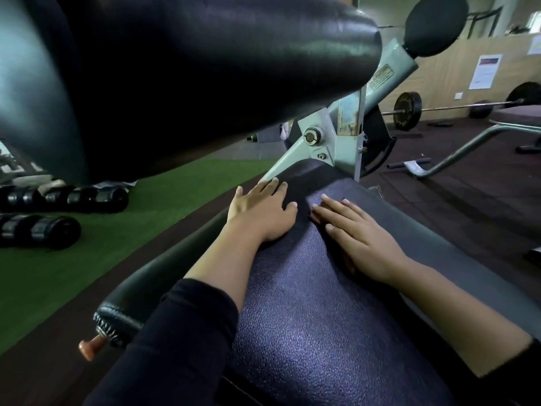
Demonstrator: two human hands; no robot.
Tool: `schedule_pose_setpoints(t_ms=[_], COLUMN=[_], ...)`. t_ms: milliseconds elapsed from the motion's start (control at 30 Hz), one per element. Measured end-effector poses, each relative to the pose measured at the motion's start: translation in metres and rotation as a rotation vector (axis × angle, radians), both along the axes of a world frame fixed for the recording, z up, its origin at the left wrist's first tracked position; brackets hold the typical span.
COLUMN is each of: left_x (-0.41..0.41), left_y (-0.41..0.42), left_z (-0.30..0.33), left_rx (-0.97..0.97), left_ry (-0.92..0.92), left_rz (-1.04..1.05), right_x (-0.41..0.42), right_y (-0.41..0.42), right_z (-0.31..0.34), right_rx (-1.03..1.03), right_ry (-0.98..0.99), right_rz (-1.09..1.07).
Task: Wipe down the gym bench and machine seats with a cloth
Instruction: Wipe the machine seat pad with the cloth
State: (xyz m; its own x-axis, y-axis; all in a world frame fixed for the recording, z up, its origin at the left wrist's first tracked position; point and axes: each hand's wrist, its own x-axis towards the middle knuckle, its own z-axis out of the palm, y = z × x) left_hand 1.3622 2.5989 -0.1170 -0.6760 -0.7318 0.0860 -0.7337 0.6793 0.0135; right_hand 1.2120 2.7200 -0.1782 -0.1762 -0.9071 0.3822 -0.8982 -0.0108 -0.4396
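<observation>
A dark purple textured machine seat pad (316, 312) stretches away from me in the middle of the view. My left hand (262, 210) lies flat on its far left part, fingers spread, close to the grey metal frame (328, 142). My right hand (360, 238) lies flat beside it on the pad's right half, fingers spread and pointing away. Neither hand holds anything, and no cloth shows. A big black roller pad (205, 68) hangs over the seat's far end.
A second black roller with an orange pin (126, 312) runs along the seat's left side. Black dumbbells (58, 212) lie on green turf at left. A barbell (409, 111) and a bench frame (468, 142) stand on dark rubber floor at right.
</observation>
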Motion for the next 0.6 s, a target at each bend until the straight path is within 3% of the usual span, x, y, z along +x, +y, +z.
schedule_pose_setpoints(t_ms=[333, 467, 600], left_x=[-0.004, -0.004, -0.003], left_y=[-0.008, -0.010, -0.009], left_z=[-0.003, -0.002, -0.002], left_rx=[0.018, 0.029, 0.032], left_ry=[0.038, 0.042, 0.046], left_rz=[-0.001, -0.009, -0.010], right_x=[-0.014, -0.042, -0.078], right_y=[-0.058, -0.097, -0.095], right_z=[0.020, 0.036, 0.030], right_rx=[-0.022, -0.007, 0.025], right_ry=[-0.023, 0.056, -0.096], right_rz=[0.042, 0.041, -0.021])
